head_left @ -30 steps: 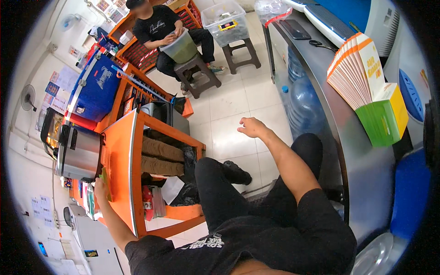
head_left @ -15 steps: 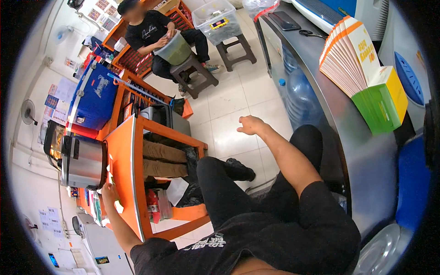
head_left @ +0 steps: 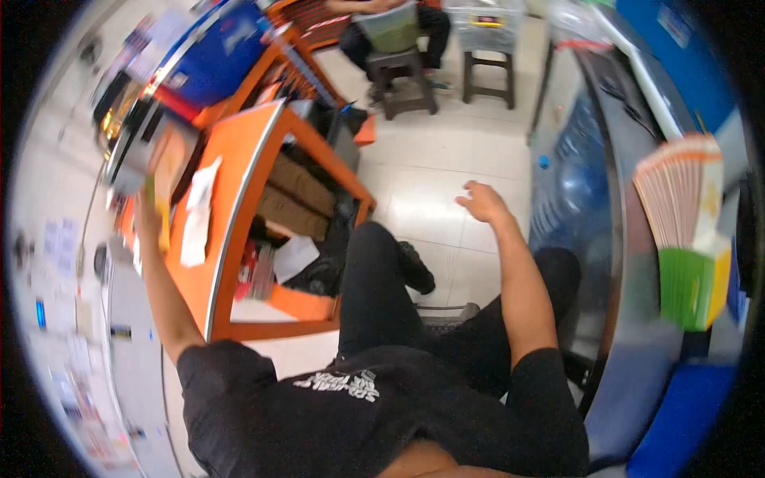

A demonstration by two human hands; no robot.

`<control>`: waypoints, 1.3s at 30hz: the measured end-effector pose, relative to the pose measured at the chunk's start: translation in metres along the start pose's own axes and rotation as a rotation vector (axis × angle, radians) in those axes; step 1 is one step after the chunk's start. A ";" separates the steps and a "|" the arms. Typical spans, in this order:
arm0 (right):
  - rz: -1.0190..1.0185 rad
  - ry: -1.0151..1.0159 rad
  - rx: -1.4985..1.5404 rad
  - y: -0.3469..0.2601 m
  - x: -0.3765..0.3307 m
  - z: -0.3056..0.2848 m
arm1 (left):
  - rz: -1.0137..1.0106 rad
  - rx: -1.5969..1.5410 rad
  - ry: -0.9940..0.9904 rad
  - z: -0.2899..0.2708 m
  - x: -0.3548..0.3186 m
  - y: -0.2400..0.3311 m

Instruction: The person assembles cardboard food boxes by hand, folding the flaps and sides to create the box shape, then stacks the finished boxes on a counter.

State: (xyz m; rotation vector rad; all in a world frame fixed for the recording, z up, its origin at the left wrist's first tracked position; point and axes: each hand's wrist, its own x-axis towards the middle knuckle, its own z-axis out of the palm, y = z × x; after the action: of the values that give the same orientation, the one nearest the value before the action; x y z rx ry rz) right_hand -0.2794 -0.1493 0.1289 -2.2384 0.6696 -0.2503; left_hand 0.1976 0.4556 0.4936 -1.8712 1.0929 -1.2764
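Observation:
My left hand (head_left: 147, 217) reaches out over the left end of the orange table (head_left: 243, 175), just below a silver and black rice cooker (head_left: 151, 147). Its fingers are smeared by motion. A yellow piece (head_left: 165, 227), perhaps paper, shows right against that hand; whether it is gripped cannot be made out. To the right of it, crumpled white paper strips (head_left: 199, 211) lie on the tabletop. My right hand (head_left: 484, 201) hangs in the air above the tiled floor, fingers loosely bent and apart, holding nothing.
A steel counter (head_left: 637, 159) runs along my right with a green and yellow box of fanned paper sleeves (head_left: 689, 271). Large blue water bottles (head_left: 578, 159) stand beneath it. Ahead, a seated person holds a tub (head_left: 390, 30) on a stool (head_left: 402, 80). A blue cooler (head_left: 211, 56) sits far left.
My view has swung, so the seated person has slid toward the upper edge. My left hand has moved away from the white paper strips, which now show more fully. The right hand still hangs free.

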 end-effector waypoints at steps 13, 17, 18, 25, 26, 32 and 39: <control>-0.539 0.455 0.392 -0.118 -0.044 -0.033 | -0.581 -1.851 -0.147 -0.241 0.203 0.242; -0.735 0.737 0.201 -0.134 -0.064 -0.047 | -0.178 -1.636 -0.182 -0.278 0.228 0.358; -0.809 0.785 0.062 -0.139 -0.066 -0.047 | -0.137 -1.616 -0.300 -0.282 0.227 0.379; -0.480 0.283 0.113 -0.109 -0.066 -0.043 | 0.311 -1.653 -0.169 -0.300 0.232 0.475; -0.461 0.262 0.201 -0.103 -0.064 -0.047 | 0.333 -1.651 -0.156 -0.300 0.234 0.478; -0.312 0.158 0.193 -0.087 -0.060 -0.066 | 0.094 -1.773 -0.370 -0.294 0.249 0.481; -0.185 0.237 0.517 -0.072 -0.038 -0.063 | -0.166 -2.199 -0.412 -0.249 0.237 0.491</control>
State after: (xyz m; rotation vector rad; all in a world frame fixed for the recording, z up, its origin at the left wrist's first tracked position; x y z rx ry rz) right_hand -0.3074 -0.1270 0.2255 -1.7836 0.4517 -0.7061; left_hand -0.1316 0.0075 0.2706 -3.1515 2.3297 1.1571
